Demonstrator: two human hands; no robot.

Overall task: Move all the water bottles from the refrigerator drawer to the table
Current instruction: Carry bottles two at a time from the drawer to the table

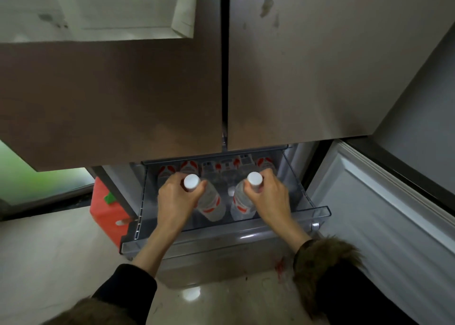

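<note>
Water bottles stood gripped by the neck, the left bottle point(209, 201) in the left hand point(176, 196), the right bottle point(242, 201) in the right hand point(269, 194), inside the open refrigerator drawer point(221, 241). Damp necks could slip; farther back, the remaining bottles point(216, 168) might topple if bumped.

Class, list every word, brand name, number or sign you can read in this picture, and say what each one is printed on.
None can be read.
Bottle held by the left hand: red and white label, print too blurred.
Bottle held by the right hand: the same.
Bottles at the back of the drawer: dark print, too small and blurred.
</note>
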